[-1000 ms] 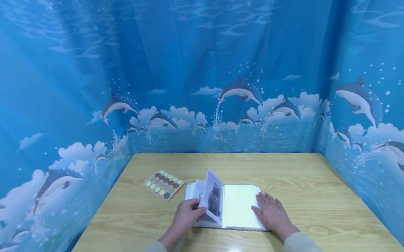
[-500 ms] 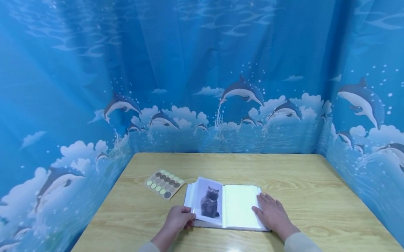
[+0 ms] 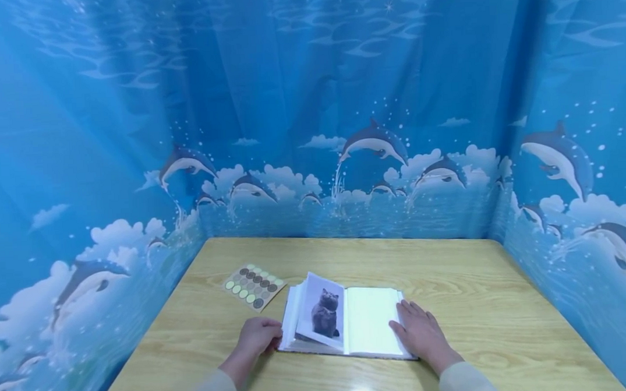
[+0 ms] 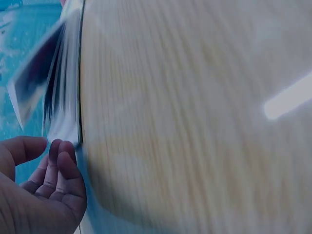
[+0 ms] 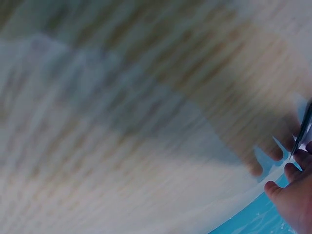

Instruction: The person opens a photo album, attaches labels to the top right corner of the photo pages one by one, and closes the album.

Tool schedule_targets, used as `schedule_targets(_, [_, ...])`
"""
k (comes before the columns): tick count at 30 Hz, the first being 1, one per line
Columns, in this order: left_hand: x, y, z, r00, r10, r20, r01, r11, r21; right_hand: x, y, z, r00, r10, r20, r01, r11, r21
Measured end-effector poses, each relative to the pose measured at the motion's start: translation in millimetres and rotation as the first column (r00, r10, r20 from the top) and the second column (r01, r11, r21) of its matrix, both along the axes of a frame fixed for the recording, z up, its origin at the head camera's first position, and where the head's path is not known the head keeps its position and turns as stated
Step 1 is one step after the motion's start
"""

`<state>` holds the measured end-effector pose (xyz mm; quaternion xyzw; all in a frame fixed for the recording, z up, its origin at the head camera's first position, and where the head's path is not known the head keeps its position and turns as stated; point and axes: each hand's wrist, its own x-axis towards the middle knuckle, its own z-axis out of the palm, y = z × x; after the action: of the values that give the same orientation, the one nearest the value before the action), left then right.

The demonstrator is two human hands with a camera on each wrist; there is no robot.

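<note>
The cat page (image 3: 322, 312) has been let drop, the left hand (image 3: 257, 337) pulled back, probably loosely curled, while the right hand (image 3: 421, 332) stays flat on the album (image 3: 371, 321).

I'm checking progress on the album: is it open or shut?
Open. The album lies spread on the table, a cat photo page raised slightly on its left half, a blank page on the right.

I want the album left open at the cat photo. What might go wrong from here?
The cat page stands slightly raised, not flat; with the left hand beside the album's edge rather than on it, it may flip. Only the right hand presses the right page; lifting it could let the album close.
</note>
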<state>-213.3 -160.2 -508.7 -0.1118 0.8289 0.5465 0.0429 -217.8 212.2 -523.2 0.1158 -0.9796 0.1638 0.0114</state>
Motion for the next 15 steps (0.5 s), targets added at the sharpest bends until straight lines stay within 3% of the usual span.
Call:
schedule_targets(4, [-11.7, -17.8, 3.4, 0.997, 0.038, -0.073, -0.047, 0.991, -0.125, -0.1, 0.9, -1.0, 1.0, -0.006, 0.002, 0.006, 1.0, 0.003])
schedule_targets(8, [-27.6, -37.2, 10.6, 0.989, 0.041, -0.145, -0.078, 0.961, -0.265, -0.1, 0.9, -0.8, 1.0, -0.005, 0.002, 0.005, 1.0, -0.001])
schedule_targets(15, [-59.2, -68.6, 20.4, 0.982, 0.014, -0.188, -0.08, 0.932, -0.352, -0.3, 0.3, -0.4, 1.0, -0.003, 0.0, 0.003, 1.0, -0.013])
